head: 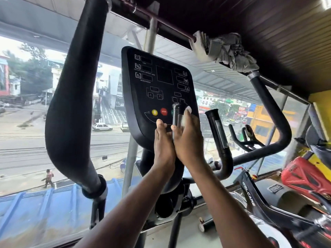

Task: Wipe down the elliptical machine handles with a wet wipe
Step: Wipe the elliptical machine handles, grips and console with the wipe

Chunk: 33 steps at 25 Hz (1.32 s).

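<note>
The elliptical's black console (157, 83) is straight ahead. In front of its lower right corner stands a short upright grip handle (176, 109) with a metal sensor strip. My right hand (188, 142) wraps this handle from the right and presses a white wet wipe (188, 110) against it; only a bit of the wipe shows above my fingers. On the handle's left side my left hand (163, 145) rests with straight fingers. The twin grip handle (217, 133) stands free to the right. A thick padded swing handle (71, 104) rises on the left, and a thinner one (275, 122) curves on the right.
Grey and white rags (225, 49) hang on the beam at the upper right. A black exercise bike (250, 196) and red equipment (304, 176) crowd the right side. A large window (26, 122) onto a street lies behind the machine.
</note>
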Tool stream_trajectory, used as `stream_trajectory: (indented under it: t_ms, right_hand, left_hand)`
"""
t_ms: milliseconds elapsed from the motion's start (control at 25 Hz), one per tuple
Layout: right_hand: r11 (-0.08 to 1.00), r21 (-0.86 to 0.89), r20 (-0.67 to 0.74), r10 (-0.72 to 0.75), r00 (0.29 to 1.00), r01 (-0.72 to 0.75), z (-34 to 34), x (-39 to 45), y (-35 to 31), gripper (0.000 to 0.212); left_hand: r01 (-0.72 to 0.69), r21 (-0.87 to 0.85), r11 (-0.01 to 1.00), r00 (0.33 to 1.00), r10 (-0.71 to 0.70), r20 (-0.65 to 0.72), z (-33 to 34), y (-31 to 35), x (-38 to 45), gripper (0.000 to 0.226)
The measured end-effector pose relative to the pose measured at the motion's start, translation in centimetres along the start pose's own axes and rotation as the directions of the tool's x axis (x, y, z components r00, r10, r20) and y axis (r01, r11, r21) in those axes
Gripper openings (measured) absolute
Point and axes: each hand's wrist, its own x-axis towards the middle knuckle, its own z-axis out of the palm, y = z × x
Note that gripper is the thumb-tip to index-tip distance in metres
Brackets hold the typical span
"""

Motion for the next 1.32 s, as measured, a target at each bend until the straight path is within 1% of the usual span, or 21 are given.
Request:
stream_trajectory:
  t_ms: [80, 160, 200, 240, 320, 440, 600, 680, 720, 800, 840, 880, 920, 960, 1000, 1040, 1080, 1160, 1200, 1240, 1320]
  right_hand:
    - [0.952, -0.216, 0.025, -0.215, 0.976, 0.215, -0.1, -1.0, -0.1, 0.053]
    - [0.811, -0.44, 0.18, -0.341, 0.923, 0.385, -0.4, 0.4, 0.1, 0.057]
    - [0.747, -0.502, 0.263, -0.349, 0.9, 0.436, -0.5, 1.7, 0.0, 0.056]
    - [0.706, -0.541, 0.324, -0.327, 0.888, 0.457, -0.6, 2.7, -0.1, 0.053]
    - [0.66, -0.581, 0.367, -0.31, 0.877, 0.476, -0.7, 3.7, -0.1, 0.053]
    - [0.642, -0.633, 0.275, -0.335, 0.901, 0.432, -0.8, 2.2, 0.1, 0.055]
    - [0.697, -0.619, 0.228, -0.282, 0.932, 0.362, -0.8, 2.5, -0.5, 0.06]
    - [0.779, -0.531, 0.176, -0.284, 0.943, 0.334, -0.9, 4.8, -0.7, 0.048]
    - [0.858, -0.43, 0.171, -0.228, 0.958, 0.281, -1.2, 6.1, -0.8, 0.039]
    - [0.996, -0.071, 0.271, -0.037, 0.962, 0.058, -1.8, 7.9, -0.6, 0.025]
    - [0.981, 0.156, 0.36, 0.051, 0.932, -0.114, -1.9, 8.1, -0.3, 0.019]
    - [0.887, 0.356, 0.453, 0.111, 0.885, -0.294, -1.8, 7.8, -0.2, 0.015]
    - [0.745, 0.496, 0.524, 0.154, 0.838, -0.446, -1.6, 7.3, -0.1, 0.013]
    - [0.643, 0.555, 0.554, 0.187, 0.811, -0.528, -1.2, 7.0, 0.0, 0.015]
    - [0.605, 0.574, 0.547, 0.219, 0.808, -0.552, -0.8, 6.8, 0.0, 0.018]
    - [0.648, 0.552, 0.49, 0.257, 0.833, -0.524, -0.5, 6.4, -0.2, 0.02]
    - [0.747, 0.482, 0.394, 0.282, 0.875, -0.458, -0.3, 6.1, -0.3, 0.025]
    - [0.945, 0.201, 0.123, 0.236, 0.964, -0.257, 0.0, 4.7, 0.2, 0.041]
    - [0.986, 0.08, 0.009, 0.145, 0.989, -0.145, 0.2, 3.4, 0.4, 0.049]
    - [0.999, 0.028, -0.051, 0.023, 0.998, -0.022, 0.4, 1.9, 0.7, 0.051]
    - [0.97, -0.061, -0.105, -0.24, 0.965, 0.235, 0.5, -0.2, 1.4, 0.049]
  left_hand:
    - [0.054, -0.087, 0.995, 0.997, -0.05, 0.052, -0.2, -0.2, 0.4, 0.059]
    - [0.082, -0.137, 0.987, 0.992, -0.067, 0.109, -0.3, -0.2, 0.5, 0.063]
    - [0.078, -0.157, 0.985, 0.991, -0.059, 0.12, -0.2, -0.1, 0.5, 0.066]
    - [0.083, -0.165, 0.983, 0.987, -0.058, 0.15, -0.1, 0.1, 0.5, 0.067]
    - [0.061, -0.151, 0.987, 0.985, -0.035, 0.168, 0.1, 0.7, 0.7, 0.064]
    - [0.025, -0.156, 0.987, 0.986, 0.001, 0.166, 0.6, 2.0, 1.6, 0.06]
    - [0.05, -0.205, 0.978, 0.991, -0.024, 0.129, 1.3, 2.8, 2.7, 0.068]
    - [0.041, -0.229, 0.973, 0.991, -0.01, 0.136, 1.6, 2.4, 3.1, 0.071]
    - [0.021, -0.216, 0.976, 0.991, 0.009, 0.137, 1.6, 2.3, 3.2, 0.071]
    - [-0.004, -0.174, 0.985, 0.995, 0.022, 0.102, 1.7, 2.1, 3.1, 0.07]
    - [-0.006, -0.143, 0.99, 0.996, 0.018, 0.086, 1.6, 1.9, 3.2, 0.073]
    - [-0.007, -0.12, 0.993, 0.997, 0.016, 0.079, 1.6, 1.8, 3.3, 0.081]
    - [-0.011, -0.109, 0.994, 0.997, 0.018, 0.071, 1.5, 1.8, 3.1, 0.093]
    - [-0.02, -0.104, 0.994, 0.998, 0.027, 0.061, 1.5, 1.7, 3.1, 0.104]
    - [-0.023, -0.104, 0.994, 0.998, 0.029, 0.056, 1.5, 1.5, 3.3, 0.111]
    - [-0.024, -0.108, 0.994, 0.998, 0.03, 0.054, 1.6, 1.5, 3.3, 0.111]
    - [-0.025, -0.124, 0.992, 0.998, 0.033, 0.058, 1.6, 1.7, 3.2, 0.107]
    - [-0.014, -0.161, 0.987, 0.997, 0.025, 0.068, 1.7, 1.9, 2.8, 0.088]
    - [-0.003, -0.155, 0.988, 0.998, 0.013, 0.066, 1.7, 1.9, 2.9, 0.082]
    - [0.005, -0.153, 0.988, 0.998, 0.005, 0.064, 1.6, 1.8, 3.0, 0.078]
    - [0.023, -0.187, 0.982, 0.998, -0.012, 0.058, 1.4, 1.5, 3.5, 0.075]
